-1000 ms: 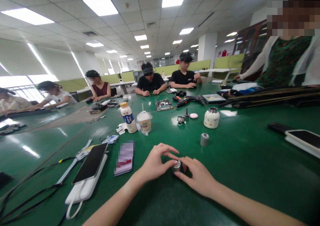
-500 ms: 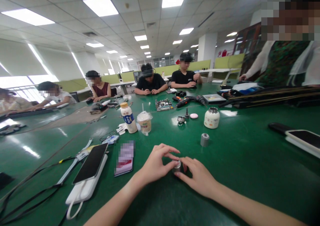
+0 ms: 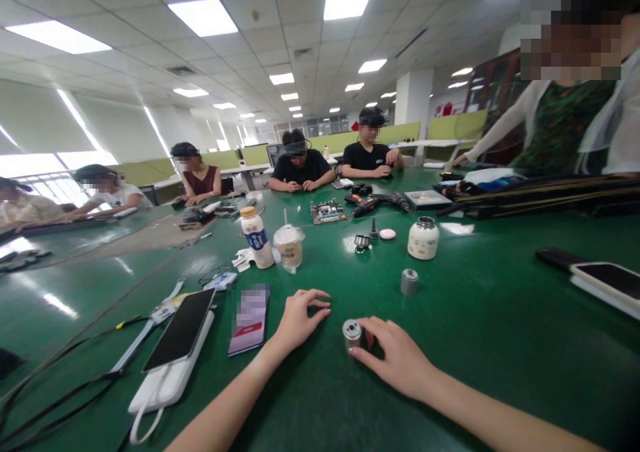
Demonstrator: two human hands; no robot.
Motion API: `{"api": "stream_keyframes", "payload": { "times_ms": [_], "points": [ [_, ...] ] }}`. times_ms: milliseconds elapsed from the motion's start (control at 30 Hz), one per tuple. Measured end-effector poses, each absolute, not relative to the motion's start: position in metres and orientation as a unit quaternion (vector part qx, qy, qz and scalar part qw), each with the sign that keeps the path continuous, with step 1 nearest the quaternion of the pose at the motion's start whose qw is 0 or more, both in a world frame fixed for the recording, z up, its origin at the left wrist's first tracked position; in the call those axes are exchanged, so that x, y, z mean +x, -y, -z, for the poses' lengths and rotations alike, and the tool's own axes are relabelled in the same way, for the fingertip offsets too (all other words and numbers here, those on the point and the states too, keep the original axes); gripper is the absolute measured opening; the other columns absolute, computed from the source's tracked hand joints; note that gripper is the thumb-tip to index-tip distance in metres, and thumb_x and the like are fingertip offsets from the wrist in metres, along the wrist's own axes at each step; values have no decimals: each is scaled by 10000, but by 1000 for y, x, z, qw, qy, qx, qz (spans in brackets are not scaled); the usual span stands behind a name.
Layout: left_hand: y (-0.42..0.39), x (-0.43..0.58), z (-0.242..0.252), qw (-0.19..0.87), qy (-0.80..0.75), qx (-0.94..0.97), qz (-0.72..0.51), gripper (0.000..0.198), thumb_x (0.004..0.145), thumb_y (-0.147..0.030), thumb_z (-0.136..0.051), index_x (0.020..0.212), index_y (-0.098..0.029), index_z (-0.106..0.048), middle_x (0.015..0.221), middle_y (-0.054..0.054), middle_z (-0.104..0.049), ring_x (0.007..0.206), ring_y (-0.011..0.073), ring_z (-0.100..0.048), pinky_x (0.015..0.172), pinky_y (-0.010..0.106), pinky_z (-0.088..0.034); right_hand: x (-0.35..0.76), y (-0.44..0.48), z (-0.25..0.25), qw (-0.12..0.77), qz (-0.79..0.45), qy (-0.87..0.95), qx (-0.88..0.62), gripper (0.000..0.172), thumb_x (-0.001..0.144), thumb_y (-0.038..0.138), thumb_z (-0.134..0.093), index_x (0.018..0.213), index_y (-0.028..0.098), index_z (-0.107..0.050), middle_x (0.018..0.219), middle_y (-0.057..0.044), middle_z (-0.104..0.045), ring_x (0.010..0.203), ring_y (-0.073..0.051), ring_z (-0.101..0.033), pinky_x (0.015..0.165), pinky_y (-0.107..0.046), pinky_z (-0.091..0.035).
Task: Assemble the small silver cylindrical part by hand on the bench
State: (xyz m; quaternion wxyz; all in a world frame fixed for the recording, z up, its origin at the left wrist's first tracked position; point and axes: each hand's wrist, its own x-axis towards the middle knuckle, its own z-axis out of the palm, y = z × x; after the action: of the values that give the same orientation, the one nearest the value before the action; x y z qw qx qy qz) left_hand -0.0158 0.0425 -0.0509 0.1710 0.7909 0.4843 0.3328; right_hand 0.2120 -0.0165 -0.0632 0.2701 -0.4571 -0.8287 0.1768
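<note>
My right hand (image 3: 395, 353) grips a small silver metal cylinder (image 3: 352, 336) between thumb and fingers. The cylinder stands upright on the green table, and its top face shows a dark centre and small holes. My left hand (image 3: 301, 319) rests a short way to the left of it, fingers curved and apart, with nothing between them. A second metal cylinder (image 3: 409, 282) of similar look stands farther back to the right, touched by neither hand.
Left of my hands lie a phone with a lit screen (image 3: 249, 320) and a dark phone (image 3: 181, 329) on a white power bank. Beyond are a drink bottle (image 3: 257, 239), a plastic cup (image 3: 289, 245), a white flask (image 3: 423, 239) and a circuit board (image 3: 327, 211). Several people sit or stand around the table.
My left hand has let go of the cylinder and moved left, uncovering its top. The right hand has stayed on it. The person at the right has shifted and reaches an arm out.
</note>
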Motion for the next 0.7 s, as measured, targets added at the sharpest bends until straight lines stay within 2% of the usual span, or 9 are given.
{"api": "stream_keyframes", "payload": {
  "times_ms": [200,333,433,700],
  "points": [
    [-41,-13,49,186,-477,786,-346,235,783,-244,-709,1008,-239,-639,871,9,-776,966,244,-671,926,414,-439,212,17,62,272,-180,828,-456,278,879,412,-590,1110,258,-603,876,-7,-635,785,-193,-571,734,-319,-398],
    [-28,1,29,308,-424,751,-403,259,796,-273,-703,1025,-198,-609,905,44,-759,877,206,-712,857,335,-516,211,17,62,272,-177,827,-459,265,881,412,-589,1101,265,-602,858,-2,-630,762,-192,-564,725,-320,-404],
    [-13,12,14,341,-390,757,-398,285,792,-266,-706,1047,-192,-604,899,54,-756,884,213,-711,876,341,-515,211,16,64,273,-171,828,-458,243,878,410,-594,1065,256,-608,837,1,-623,750,-191,-560,707,-315,-405],
    [1,19,6,264,-407,807,-335,275,778,-240,-710,1039,-249,-624,875,7,-765,934,241,-685,947,405,-413,212,16,67,276,-165,831,-453,252,887,418,-586,1087,264,-598,853,-2,-620,764,-195,-559,711,-311,-408]
  ]
}}
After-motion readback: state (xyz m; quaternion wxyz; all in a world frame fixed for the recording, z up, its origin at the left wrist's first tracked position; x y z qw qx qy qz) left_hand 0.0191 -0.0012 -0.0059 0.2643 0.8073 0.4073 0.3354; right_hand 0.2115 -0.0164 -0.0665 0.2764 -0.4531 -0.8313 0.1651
